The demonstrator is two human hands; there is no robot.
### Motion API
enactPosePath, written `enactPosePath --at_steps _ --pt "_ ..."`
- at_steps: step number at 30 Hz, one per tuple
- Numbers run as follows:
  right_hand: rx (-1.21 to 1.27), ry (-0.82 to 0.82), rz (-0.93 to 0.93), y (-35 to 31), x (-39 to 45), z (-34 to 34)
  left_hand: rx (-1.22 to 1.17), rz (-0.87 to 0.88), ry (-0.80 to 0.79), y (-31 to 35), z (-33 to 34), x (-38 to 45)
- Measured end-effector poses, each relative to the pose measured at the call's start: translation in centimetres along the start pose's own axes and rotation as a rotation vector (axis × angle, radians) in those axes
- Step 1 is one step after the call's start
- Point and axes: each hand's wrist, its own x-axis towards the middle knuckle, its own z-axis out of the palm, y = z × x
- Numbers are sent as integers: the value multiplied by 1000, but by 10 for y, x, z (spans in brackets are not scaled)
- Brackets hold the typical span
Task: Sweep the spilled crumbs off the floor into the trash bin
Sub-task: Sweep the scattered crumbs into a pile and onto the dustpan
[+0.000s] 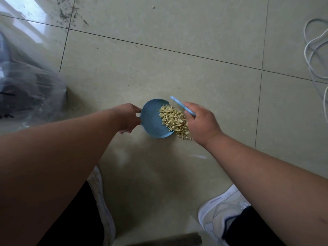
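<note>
A small blue dustpan [152,121] lies on the tiled floor in the middle of the view. My left hand [128,117] grips its handle on the left side. A heap of pale yellow crumbs [174,120] lies half inside the pan's open right edge and half on the floor. My right hand [201,121] holds a thin blue brush handle [182,105] that sticks up and to the left, right beside the crumbs; the brush's bristles are hidden behind the hand. A trash bin lined with a clear plastic bag [26,86] stands at the left.
A loose white cable [314,50] coils on the floor at the far right. Dark dirt specks [67,13] mark the tiles at the top left, and one stray crumb [153,7] lies at the top. My white shoes [220,215] stand at the bottom.
</note>
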Motion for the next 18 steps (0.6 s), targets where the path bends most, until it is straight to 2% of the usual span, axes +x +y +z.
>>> enactPosePath --at_steps 4,7,12,18 --pt "-30 164 116 32 9 -31 13 -8 -4 0 0 0" --pt "-132 222 211 63 6 -53 20 -3 -2 -1 0 1" --pt "-234 172 270 94 -9 -56 30 -7 -8 1 0 -3" --pt "-251 72 215 71 -18 -23 64 -5 -2 4 1 -4"
